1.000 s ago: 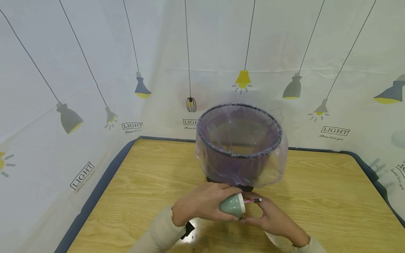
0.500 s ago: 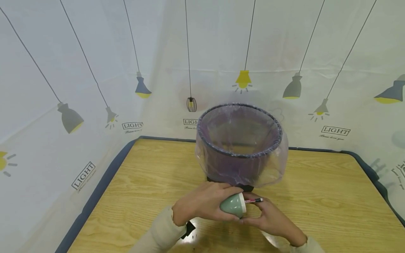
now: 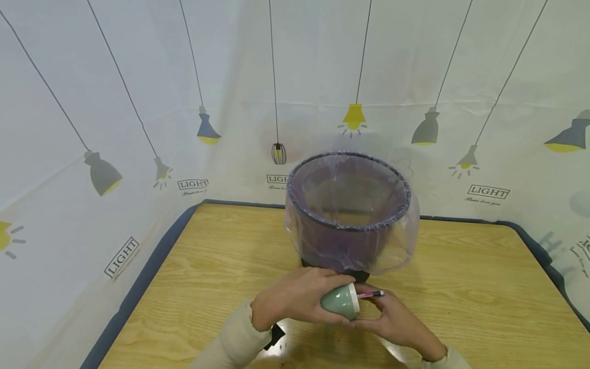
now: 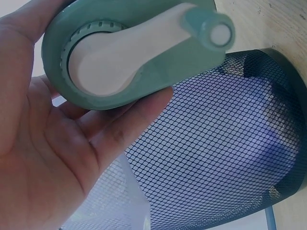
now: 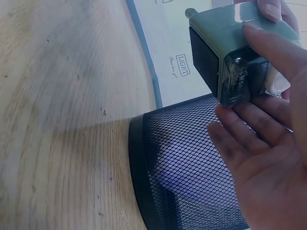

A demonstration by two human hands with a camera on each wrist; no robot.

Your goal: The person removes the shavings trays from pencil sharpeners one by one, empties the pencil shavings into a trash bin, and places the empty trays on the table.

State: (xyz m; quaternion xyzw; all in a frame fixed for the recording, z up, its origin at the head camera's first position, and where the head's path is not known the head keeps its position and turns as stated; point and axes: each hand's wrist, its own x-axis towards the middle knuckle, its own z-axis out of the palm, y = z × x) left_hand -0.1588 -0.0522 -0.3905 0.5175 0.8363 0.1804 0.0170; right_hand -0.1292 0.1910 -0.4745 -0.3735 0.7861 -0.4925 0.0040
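Note:
A green device with a crank, like a pencil sharpener (image 3: 338, 302), lies sideways between both hands over the table. My left hand (image 3: 292, 297) grips its rounded body. In the left wrist view, a white crank (image 4: 139, 50) with a green knob (image 4: 216, 31) shows above the left hand (image 4: 48, 158). My right hand (image 3: 405, 320) holds the other side; in the right wrist view its thumb rests on the green body (image 5: 220, 28), fingers beneath the dark compartment (image 5: 240, 79). A thin pink and black stick (image 3: 371, 294) shows beside the white rim.
Just beyond the hands stands a black mesh bin (image 3: 345, 248) with a translucent purple liner (image 3: 405, 241) folded over its rim. Dark specks and a small black object (image 3: 275, 335) lie near the left sleeve on the wooden table (image 3: 207, 256). A lamp-printed sheet (image 3: 239, 118) surrounds the table.

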